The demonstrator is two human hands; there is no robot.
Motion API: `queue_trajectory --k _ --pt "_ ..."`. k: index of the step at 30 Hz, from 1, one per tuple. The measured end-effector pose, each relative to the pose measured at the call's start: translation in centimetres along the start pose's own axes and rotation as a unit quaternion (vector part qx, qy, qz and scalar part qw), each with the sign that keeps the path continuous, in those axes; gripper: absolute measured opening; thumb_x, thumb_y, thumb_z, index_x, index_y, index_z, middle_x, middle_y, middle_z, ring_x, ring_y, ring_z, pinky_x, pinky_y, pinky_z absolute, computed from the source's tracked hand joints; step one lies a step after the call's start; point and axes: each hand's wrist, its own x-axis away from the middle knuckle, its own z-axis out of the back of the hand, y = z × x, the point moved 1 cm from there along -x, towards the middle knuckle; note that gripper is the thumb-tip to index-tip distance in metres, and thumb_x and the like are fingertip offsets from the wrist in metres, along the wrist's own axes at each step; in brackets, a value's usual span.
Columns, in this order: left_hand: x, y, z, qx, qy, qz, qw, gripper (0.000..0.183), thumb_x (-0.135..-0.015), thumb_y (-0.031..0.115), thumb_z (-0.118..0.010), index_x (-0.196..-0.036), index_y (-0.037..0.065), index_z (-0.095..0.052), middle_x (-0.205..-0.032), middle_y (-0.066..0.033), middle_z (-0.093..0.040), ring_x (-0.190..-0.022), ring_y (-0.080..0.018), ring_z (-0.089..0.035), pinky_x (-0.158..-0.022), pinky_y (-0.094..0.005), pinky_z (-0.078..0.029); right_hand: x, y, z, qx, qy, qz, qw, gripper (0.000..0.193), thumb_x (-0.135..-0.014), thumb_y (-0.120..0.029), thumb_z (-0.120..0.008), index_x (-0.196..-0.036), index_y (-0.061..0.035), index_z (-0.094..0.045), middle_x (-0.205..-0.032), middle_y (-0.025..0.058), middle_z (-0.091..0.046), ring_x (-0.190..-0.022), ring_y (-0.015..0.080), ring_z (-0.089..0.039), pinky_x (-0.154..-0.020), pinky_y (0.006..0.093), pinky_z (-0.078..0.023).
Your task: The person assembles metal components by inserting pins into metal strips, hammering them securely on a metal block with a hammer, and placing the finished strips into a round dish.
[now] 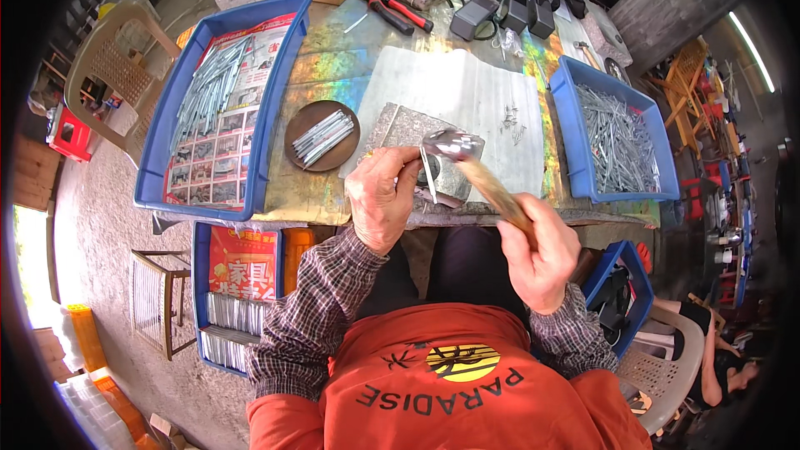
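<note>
My right hand (540, 254) is wrapped round the wooden handle of a hammer (492, 187), whose metal head is blurred above a speckled grey stone block (398, 127). Beside the hammer head, my left hand (385, 197) is closed, thumb and fingers pinched together at a thin silvery metal strip (429, 179). The hammer head covers part of the strip, and its inner end is hidden by my fingers. Left of the block, a round brown dish (300, 158) bears a stack of similar flat metal strips (323, 139).
A blue tray (260, 129) with long metal strips is on the left; another blue tray (621, 197) full of thin metal pieces stands right. Small nail-like pins (512, 123) lie on white paper (442, 75). Red-handled pliers (392, 12) and black adapters (475, 17) are at the back.
</note>
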Motion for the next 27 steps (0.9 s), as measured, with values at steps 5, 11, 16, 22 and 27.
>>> queue_trajectory --k 5,11,16,22,27 --pt "0.2 -0.2 -0.2 0.01 -0.001 0.006 1.0 0.014 -0.075 -0.003 -0.067 -0.087 0.003 -0.064 -0.075 -0.0112 -0.063 -0.069 -0.0274 -0.061 -0.062 -0.0337 -0.047 -0.5 -0.5 0.7 0.034 0.054 0.092 0.994 0.023 -0.082 -0.005 -0.066 -0.101 0.0052 -0.059 -0.078 0.0122 -0.062 -0.058 0.0222 -0.059 -0.052 0.0295 -0.046" --pt "0.2 0.0 -0.2 0.013 0.012 -0.006 1.0 0.015 -0.075 -0.004 -0.067 -0.087 0.004 -0.063 -0.074 -0.0107 -0.062 -0.067 -0.0273 -0.06 -0.061 -0.0342 -0.047 -0.3 -0.7 0.7 0.038 0.034 0.064 0.997 0.026 -0.083 -0.007 -0.065 -0.106 0.0048 -0.058 -0.078 0.0139 -0.061 -0.06 0.0268 -0.061 -0.054 0.0317 -0.047" --pt "0.1 0.0 -0.3 0.006 0.011 0.0 1.0 0.015 -0.075 -0.004 -0.067 -0.088 0.004 -0.063 -0.075 -0.0108 -0.061 -0.068 -0.0276 -0.06 -0.061 -0.0348 -0.046 -0.5 -0.5 -0.2 -0.017 -0.05 -0.056 0.997 0.021 -0.083 -0.002 -0.063 -0.103 0.0025 -0.059 -0.069 0.0118 -0.055 -0.055 0.0249 -0.056 -0.05 0.0325 -0.044" --pt "0.1 -0.1 -0.1 0.003 0.005 0.003 1.0 0.014 -0.076 -0.004 -0.066 -0.088 0.004 -0.064 -0.076 -0.011 -0.061 -0.069 -0.0277 -0.06 -0.062 -0.0348 -0.046 0.0 -0.1 0.0 0.012 -0.067 -0.023 0.997 0.021 -0.084 -0.003 -0.063 -0.105 0.0025 -0.059 -0.071 0.0109 -0.057 -0.056 0.022 -0.058 -0.052 0.0313 -0.046" --pt "0.2 0.0 -0.3 0.014 0.003 -0.001 1.0 0.014 -0.076 -0.004 -0.066 -0.087 0.004 -0.063 -0.076 -0.0111 -0.062 -0.069 -0.0278 -0.06 -0.062 -0.0348 -0.047 0.3 0.3 0.0 0.011 -0.028 0.0 1.0 0.024 -0.082 -0.002 -0.065 -0.104 0.003 -0.059 -0.071 0.0128 -0.056 -0.055 0.0261 -0.057 -0.051 0.0318 -0.044"
